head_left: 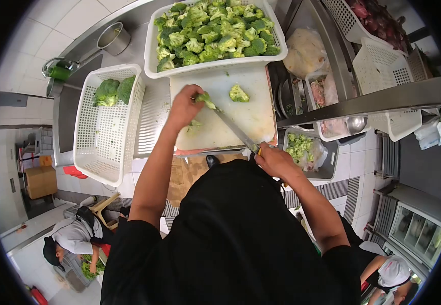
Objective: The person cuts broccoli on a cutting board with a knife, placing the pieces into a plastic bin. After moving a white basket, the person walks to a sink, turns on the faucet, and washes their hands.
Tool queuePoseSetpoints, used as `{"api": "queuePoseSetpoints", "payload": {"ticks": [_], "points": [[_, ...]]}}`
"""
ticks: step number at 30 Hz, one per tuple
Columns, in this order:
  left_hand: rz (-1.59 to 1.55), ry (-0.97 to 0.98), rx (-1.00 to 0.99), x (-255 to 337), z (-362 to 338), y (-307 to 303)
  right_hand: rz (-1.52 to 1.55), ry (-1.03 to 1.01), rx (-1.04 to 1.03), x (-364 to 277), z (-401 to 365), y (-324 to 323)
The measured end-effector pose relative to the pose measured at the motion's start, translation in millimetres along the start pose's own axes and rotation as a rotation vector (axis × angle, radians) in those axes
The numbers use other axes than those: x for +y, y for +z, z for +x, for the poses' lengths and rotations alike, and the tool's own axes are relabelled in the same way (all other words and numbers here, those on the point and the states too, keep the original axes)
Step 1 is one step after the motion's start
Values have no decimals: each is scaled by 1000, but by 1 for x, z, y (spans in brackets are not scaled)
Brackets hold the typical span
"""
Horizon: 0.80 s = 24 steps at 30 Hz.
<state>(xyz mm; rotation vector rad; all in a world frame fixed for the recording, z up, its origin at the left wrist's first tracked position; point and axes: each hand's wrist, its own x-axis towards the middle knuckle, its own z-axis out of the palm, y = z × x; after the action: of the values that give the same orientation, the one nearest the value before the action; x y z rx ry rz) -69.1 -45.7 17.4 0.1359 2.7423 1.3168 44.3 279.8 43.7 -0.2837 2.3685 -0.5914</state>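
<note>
My left hand point(186, 105) is closed on a broccoli floret point(205, 99) above the white cutting board point(253, 122). In my right hand point(275, 160) is the handle of a long kitchen knife point(236, 131). The blade slants up and left across the board, its tip at the held floret; whether it touches is hard to tell. Another cut floret point(239, 93) lies on the board, right of the blade tip. Small green scraps point(194, 125) rest beneath my left hand.
A white tub point(152, 71) heaped with florets stands behind the board. Left is a perforated basket point(109, 152) with broccoli heads point(107, 92). Trimmings fill a container point(300, 147) at lower right. A metal rail point(367, 104) crosses the right side. Two other people point(78, 234) work behind me.
</note>
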Motion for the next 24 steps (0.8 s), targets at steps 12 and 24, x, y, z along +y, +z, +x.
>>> {"api": "queuePoseSetpoints", "payload": {"ticks": [12, 24], "points": [[16, -194, 16, -10, 1, -23, 107, 58, 273, -3, -27, -4], [141, 147, -34, -20, -2, 1, -37, -19, 133, -13, -50, -12]]}}
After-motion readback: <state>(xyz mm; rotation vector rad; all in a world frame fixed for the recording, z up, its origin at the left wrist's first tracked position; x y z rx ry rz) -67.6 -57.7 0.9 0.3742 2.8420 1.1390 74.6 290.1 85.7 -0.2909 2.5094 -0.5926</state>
